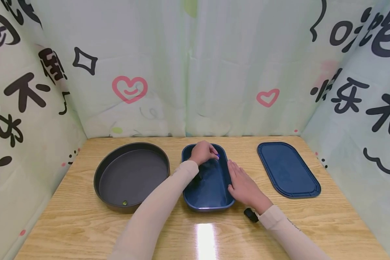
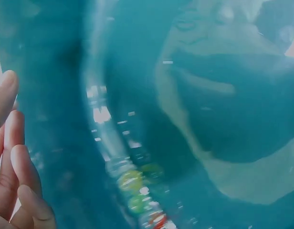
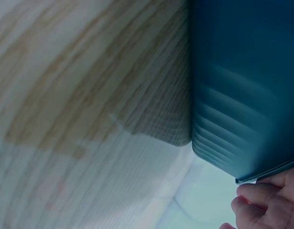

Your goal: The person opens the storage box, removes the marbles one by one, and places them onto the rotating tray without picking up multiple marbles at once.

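My left hand (image 1: 203,153) reaches over the far end of a deep blue rectangular container (image 1: 209,187). Its thumb and fingertips pinch a small bright blue thing (image 1: 218,156), too small to name surely. Blurred small round pieces in yellow-green (image 2: 131,180) and red (image 2: 158,220) show against the container's blue inside in the left wrist view. My right hand (image 1: 247,187) lies with straight fingers along the container's right side. In the right wrist view, its fingers (image 3: 261,202) are beside the rim.
A round dark grey pan (image 1: 133,173) stands to the left, with a small green marble-like ball (image 1: 125,203) near its front edge. A flat blue lid (image 1: 289,169) lies at the right on the wooden table (image 1: 71,231). Printed curtains (image 1: 188,72) enclose the back and sides.
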The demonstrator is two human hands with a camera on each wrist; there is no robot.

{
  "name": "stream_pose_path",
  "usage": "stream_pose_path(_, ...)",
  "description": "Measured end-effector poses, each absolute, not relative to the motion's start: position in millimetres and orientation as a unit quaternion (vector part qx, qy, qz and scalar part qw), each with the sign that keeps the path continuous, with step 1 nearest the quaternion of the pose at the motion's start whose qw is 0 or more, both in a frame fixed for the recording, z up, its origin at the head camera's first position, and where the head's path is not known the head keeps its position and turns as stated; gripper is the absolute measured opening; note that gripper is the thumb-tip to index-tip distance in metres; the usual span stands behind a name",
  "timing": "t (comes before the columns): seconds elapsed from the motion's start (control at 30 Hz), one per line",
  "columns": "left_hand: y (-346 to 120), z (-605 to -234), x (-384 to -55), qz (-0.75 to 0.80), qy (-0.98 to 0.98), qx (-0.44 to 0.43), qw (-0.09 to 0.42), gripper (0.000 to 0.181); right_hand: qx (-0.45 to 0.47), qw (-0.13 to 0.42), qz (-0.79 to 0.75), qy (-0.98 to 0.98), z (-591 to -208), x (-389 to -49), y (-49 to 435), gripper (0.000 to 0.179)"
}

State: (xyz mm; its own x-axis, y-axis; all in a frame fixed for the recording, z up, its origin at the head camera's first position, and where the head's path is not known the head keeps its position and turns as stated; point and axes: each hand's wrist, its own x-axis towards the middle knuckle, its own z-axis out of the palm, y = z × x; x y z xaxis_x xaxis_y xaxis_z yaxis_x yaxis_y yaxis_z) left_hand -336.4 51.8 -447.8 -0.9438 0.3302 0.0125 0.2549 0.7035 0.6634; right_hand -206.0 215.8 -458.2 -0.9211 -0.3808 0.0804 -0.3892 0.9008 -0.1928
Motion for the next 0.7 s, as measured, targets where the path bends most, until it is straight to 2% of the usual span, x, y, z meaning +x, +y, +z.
stream_pose_path(0.5,15,-405,-316,0.436,0.88,0.19,0.024,0.017,0.191,0.012,0.103,-0.976,-457,-205,216,0.072)
stream_pose_path(0.7,-8,-385,-307,0.456,0.872,0.175,0.023,0.018,0.191,0.012,0.102,-0.976,-455,-204,215,0.071)
